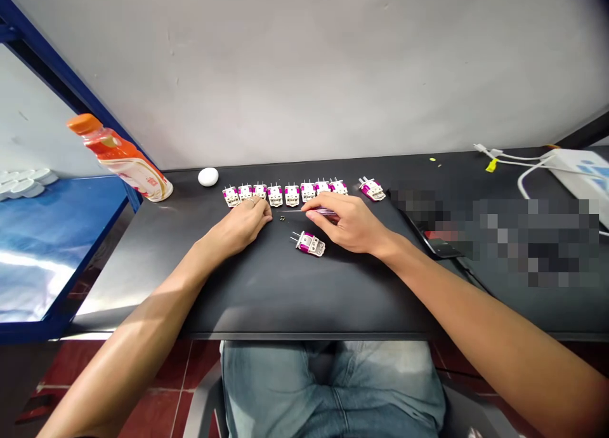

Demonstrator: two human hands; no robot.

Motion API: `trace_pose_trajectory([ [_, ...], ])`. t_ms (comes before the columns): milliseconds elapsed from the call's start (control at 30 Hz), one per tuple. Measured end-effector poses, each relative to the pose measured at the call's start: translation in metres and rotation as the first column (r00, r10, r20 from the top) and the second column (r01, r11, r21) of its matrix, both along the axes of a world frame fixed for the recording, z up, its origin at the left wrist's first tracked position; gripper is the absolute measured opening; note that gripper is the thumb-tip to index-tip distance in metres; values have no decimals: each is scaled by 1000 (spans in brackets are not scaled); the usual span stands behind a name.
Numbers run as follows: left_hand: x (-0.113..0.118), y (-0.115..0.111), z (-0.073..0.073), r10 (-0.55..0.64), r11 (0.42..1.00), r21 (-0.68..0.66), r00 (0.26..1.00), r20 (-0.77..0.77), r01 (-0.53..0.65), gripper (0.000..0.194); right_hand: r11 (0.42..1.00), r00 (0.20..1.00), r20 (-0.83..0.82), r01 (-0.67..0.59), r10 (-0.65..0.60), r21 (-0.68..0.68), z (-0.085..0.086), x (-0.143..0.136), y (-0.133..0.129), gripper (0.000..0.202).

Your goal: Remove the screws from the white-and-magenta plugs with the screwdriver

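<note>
My right hand (346,222) is closed around a screwdriver (290,211), whose thin shaft points left, just above tiny metal pieces (282,218) on the dark table. My left hand (245,223) rests with curled fingers to the left of the tip; what its fingers hold, if anything, is hidden. Behind both hands stretches a row of several white and purple plug pieces (292,195). One loose plug piece (310,243) lies nearer to me, prongs to the left. Another plug piece (372,188) lies at the right end of the row.
An orange bottle (130,162) and a white round object (208,176) are at the back left. At right lie a dark phone-like device (428,235), a white box (583,171) with cables and a blurred area. The table's front edge (304,336) is above my lap.
</note>
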State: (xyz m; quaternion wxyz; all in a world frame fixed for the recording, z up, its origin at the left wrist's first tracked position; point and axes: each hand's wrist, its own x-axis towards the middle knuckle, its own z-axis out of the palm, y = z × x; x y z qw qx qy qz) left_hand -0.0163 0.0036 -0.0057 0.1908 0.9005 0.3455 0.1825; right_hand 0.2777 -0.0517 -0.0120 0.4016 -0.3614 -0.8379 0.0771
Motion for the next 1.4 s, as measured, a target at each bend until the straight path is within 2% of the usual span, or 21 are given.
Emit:
trace_pose_trajectory([
  [100,4,-4,1,97,990,-118,987,129,-82,21,998,999,-32,-8,10,62,2,0,-1,11],
  [200,8,-4,3,217,947,-288,942,255,-141,31,992,998,-56,-13,20,123,6,-1,-2,10],
  [333,9,-3,7,237,881,-469,911,339,-55,43,990,997,-69,-20,30,142,8,-2,-3,10],
  [433,8,-3,11,260,837,-547,890,375,-14,45,987,996,-79,-23,36,159,8,-3,-4,12],
  [567,8,-3,13,351,777,-630,834,426,-5,50,985,991,-136,4,20,175,13,-1,-5,10],
  [700,11,-5,11,378,767,-641,781,497,37,54,995,972,-231,49,-28,87,21,2,-8,5],
  [833,14,-7,10,380,765,-638,740,555,85,49,999,962,-271,27,-14,43,26,4,-10,6],
  [1000,14,-7,10,365,752,-649,750,551,111,48,999,977,-211,37,-30,34,24,4,-11,10],
  [1400,14,-8,9,341,776,-621,754,561,111,47,995,986,-148,84,-76,47,21,5,-9,10],
])
